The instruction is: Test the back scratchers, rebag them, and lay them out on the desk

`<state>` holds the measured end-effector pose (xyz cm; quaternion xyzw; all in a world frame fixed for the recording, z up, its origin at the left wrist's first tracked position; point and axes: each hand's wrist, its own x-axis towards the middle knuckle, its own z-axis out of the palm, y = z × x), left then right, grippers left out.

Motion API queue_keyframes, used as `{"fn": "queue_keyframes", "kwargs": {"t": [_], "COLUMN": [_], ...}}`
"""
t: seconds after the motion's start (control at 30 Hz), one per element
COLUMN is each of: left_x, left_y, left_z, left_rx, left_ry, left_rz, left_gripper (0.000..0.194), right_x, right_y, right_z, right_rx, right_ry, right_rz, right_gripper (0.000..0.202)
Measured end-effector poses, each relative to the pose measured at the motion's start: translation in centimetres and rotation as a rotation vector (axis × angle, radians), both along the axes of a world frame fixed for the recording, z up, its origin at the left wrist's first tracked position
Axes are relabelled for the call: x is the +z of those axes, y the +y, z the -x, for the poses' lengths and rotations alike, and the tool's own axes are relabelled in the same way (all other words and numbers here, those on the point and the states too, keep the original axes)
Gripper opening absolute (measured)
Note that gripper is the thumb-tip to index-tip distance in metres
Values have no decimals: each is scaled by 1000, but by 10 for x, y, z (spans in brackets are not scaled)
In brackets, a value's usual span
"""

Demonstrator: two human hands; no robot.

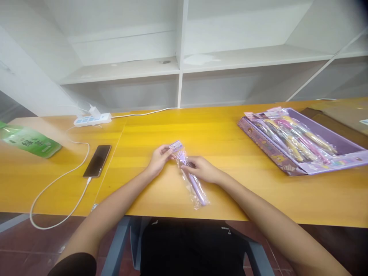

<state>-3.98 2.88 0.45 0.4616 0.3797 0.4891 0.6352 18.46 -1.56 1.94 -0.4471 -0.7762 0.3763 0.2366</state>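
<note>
A purple pen point(196, 187) in a clear plastic wrapper lies slanted over the table near its front edge, its lower end toward me. My left hand point(161, 158) pinches the wrapper's upper left side, by the printed header card point(176, 145). Around the middle of the wrapped pen, from the right, my right hand point(201, 169) is closed with the thumb along it. The pen's upper part, in pale purple, shows through the film between both hands. Some of the fingertips are hidden behind the wrapper.
A purple display box point(339, 163) with several wrapped pens stands at the right, beside brown cardboard point(342, 115). At the left are a phone point(97, 161) on a white cable point(47, 184), a power strip point(93, 119) and a green bottle point(31, 141). White shelves point(181, 71) rise behind.
</note>
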Motion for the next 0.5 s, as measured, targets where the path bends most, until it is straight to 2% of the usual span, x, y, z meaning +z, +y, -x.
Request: {"fn": "queue_keyframes", "kwargs": {"t": [0.2, 0.3, 0.4, 0.5], "left_x": [1, 3, 4, 4], "left_y": [6, 7, 8, 8], "left_z": [7, 9, 10, 10], "left_rx": [37, 8, -44, -99], "left_ry": [32, 63, 102, 141], "left_rz": [41, 53, 49, 32], "left_gripper": [37, 32, 29, 25], "right_x": [-1, 11, 40, 73], "right_y": [15, 19, 20, 22], "right_z": [-15, -34, -85, -163], "right_rx": [-140, -236, -454, -817], "right_ry": [148, 100, -132, -450], "right_rz": [134, 85, -78, -212], "right_gripper": [35, 36, 35, 39]}}
